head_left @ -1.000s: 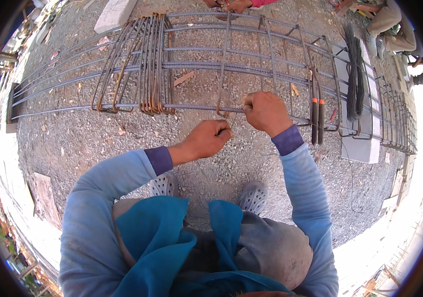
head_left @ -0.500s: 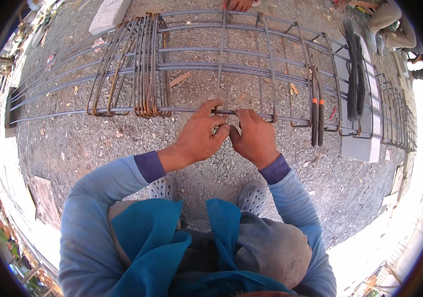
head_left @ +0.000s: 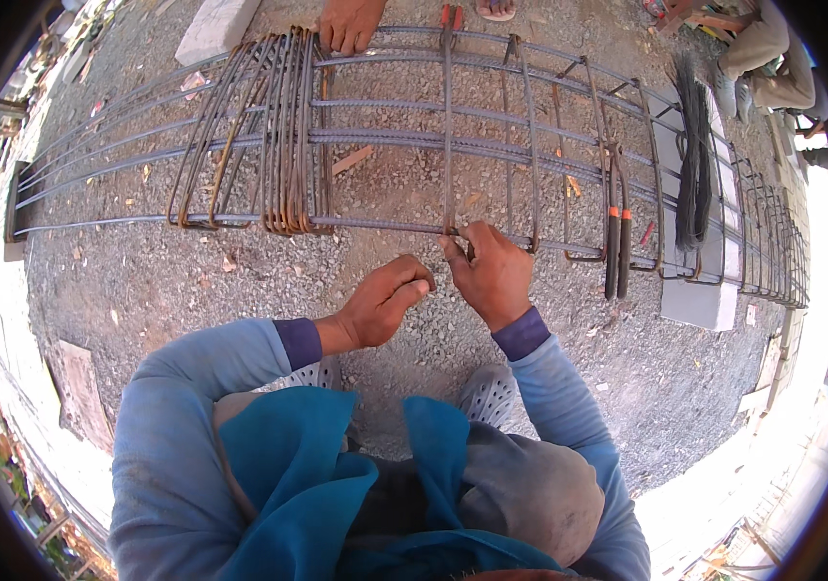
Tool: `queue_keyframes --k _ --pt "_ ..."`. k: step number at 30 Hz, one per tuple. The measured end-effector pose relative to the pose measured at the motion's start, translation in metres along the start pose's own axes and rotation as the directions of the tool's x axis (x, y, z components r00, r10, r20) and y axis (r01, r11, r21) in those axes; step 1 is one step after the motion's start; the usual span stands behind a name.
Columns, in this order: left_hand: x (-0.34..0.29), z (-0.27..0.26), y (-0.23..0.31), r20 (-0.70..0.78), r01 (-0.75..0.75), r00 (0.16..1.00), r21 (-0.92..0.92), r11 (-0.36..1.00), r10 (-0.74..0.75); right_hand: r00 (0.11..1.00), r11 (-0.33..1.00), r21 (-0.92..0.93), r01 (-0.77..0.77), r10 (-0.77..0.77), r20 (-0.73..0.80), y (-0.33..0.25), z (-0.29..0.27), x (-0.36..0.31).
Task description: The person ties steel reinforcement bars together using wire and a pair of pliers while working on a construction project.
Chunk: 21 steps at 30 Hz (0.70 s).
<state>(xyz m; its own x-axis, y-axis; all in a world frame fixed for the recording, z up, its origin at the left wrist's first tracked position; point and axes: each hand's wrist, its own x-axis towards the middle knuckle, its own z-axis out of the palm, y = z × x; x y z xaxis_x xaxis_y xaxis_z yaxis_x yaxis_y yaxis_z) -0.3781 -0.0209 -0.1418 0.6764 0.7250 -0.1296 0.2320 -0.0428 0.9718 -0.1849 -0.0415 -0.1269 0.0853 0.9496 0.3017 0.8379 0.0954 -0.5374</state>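
Observation:
A rebar cage (head_left: 385, 140) of long steel bars and bent stirrups stretches across in front of me. At its near lower bar, my right hand (head_left: 493, 276) is closed, thumb and forefinger pinching the bottom corner of a single stirrup (head_left: 448, 145). Any wire between those fingers is too small to make out. My left hand (head_left: 385, 300) is apart from the cage, lower and to the left, its fingers curled with the thumb against them; whatever it may hold is hidden. Orange-and-black-handled cutters (head_left: 617, 232) hang on the cage right of my hands.
Bunched stirrups (head_left: 288, 136) sit left of centre. Another person's hand (head_left: 351, 24) touches the far bar there. Red-handled pliers (head_left: 451, 17) rest at the far bar. Black tie wire (head_left: 693, 165) drapes over the cage above a pale block (head_left: 700, 305). Another pale block (head_left: 215, 29) lies far left.
My left hand has drawn back from the lower bar toward me. My right hand stays at the stirrup's corner. The other person's hand has shifted left along the far bar, exposing the red-handled pliers.

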Motion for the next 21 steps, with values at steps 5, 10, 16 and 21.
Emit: queue_keyframes --k 5,10,16,21 --pt "0.042 -0.005 -0.058 0.285 0.55 0.829 -0.563 0.616 -0.481 0.998 0.999 -0.015 -0.049 0.049 0.026 -0.004 0.001 0.005" --pt "0.089 -0.009 -0.065 0.329 0.522 0.851 -0.622 0.584 -0.41 0.998 0.997 0.046 -0.058 0.056 0.037 -0.001 -0.003 0.004" --pt "0.11 -0.004 -0.06 0.356 0.446 0.894 -0.658 0.607 -0.271 0.998 0.998 0.037 -0.059 0.058 0.032 -0.004 -0.006 0.004" --pt "0.11 -0.001 -0.055 0.116 0.34 0.934 -0.576 0.744 -0.338 0.993 0.995 -0.083 -0.052 0.06 0.106 -0.018 -0.009 0.012"
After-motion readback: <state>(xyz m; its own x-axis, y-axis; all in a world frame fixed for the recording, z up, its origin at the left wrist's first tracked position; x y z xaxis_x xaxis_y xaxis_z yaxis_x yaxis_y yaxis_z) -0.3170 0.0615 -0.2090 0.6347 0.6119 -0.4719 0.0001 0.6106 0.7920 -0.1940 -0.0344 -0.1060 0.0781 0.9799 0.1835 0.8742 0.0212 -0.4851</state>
